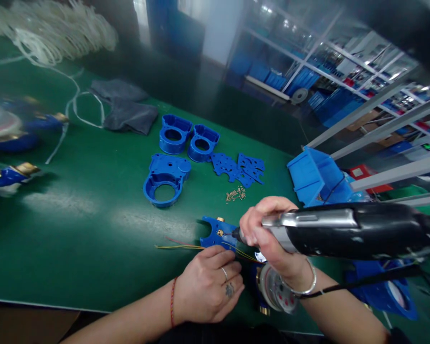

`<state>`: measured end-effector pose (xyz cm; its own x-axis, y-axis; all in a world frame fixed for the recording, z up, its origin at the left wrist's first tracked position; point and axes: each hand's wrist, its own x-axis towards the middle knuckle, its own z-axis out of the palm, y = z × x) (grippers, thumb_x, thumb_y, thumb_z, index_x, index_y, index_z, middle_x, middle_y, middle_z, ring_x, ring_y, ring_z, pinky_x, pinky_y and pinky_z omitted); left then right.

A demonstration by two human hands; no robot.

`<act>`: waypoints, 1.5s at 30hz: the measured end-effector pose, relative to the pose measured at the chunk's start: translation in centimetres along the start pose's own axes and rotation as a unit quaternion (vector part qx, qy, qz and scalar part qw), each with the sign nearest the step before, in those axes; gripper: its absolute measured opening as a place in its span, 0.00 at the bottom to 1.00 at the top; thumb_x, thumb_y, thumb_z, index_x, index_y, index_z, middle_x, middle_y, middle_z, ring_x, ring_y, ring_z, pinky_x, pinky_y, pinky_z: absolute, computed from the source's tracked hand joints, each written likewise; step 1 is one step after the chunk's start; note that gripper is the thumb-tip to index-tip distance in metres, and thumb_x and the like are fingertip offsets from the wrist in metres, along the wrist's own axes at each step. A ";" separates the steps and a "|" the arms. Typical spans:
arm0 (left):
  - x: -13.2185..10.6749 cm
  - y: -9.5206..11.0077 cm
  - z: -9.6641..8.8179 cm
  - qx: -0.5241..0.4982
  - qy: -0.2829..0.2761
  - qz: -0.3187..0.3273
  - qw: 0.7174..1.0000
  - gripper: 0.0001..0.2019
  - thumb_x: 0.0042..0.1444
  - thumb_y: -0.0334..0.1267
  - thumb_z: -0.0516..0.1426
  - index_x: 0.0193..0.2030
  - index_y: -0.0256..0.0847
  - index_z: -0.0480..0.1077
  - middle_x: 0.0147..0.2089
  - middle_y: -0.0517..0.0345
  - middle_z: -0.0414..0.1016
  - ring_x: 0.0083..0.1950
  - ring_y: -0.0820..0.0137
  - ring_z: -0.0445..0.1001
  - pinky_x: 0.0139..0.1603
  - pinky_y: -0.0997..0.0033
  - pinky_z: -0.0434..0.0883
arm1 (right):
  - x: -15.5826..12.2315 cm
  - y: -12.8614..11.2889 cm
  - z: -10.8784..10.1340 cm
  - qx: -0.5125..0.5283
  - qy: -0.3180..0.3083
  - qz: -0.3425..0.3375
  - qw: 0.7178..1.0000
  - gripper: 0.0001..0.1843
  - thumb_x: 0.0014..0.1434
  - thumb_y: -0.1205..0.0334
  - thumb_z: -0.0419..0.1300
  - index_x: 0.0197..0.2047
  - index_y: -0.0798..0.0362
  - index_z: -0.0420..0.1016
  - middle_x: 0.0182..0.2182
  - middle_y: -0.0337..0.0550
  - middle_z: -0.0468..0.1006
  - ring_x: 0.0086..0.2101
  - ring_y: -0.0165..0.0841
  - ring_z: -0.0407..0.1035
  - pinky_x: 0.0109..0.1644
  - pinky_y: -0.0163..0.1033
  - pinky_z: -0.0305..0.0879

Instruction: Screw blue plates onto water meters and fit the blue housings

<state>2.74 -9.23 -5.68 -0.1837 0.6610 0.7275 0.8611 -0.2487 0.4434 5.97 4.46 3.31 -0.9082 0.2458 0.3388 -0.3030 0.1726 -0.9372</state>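
Note:
My right hand (268, 234) is wrapped round a black and silver electric screwdriver (344, 229). Its tip touches a brass fitting on a flat blue plastic plate (215, 233) lying on the green table (93, 224). My left hand (211, 284) rests with curled fingers against the near edge of that plate, pressing it down. Thin yellow and red wires (179, 246) run out to the left from under the plate. A round meter part (275, 289) lies beneath my right wrist.
Three blue plastic housings (166, 184) (175, 133) (203, 142) and two flat blue plates (236, 168) lie further back. A small heap of screws (235, 194) is near them. A blue bin (313, 174) stands at right, grey cloths (127, 112) and white tubing (57, 33) at back left.

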 end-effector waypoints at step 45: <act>5.7 -2.5 -1.1 -0.109 0.031 -0.292 0.950 0.15 0.58 0.32 0.56 0.53 0.39 0.67 0.39 0.56 0.75 0.30 0.75 0.71 0.34 0.74 0.73 | -0.1 -4.0 -8.2 0.248 0.334 -0.110 0.903 0.13 0.42 0.61 0.69 0.31 0.53 0.71 0.15 0.27 0.55 0.16 0.21 0.51 0.24 0.31 0.59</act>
<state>-1.02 -5.64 -2.05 -0.6335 0.6896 0.3509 0.4862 0.0020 0.8738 9.63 11.52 7.71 -0.4835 0.8066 0.3400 -0.6969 -0.1197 -0.7071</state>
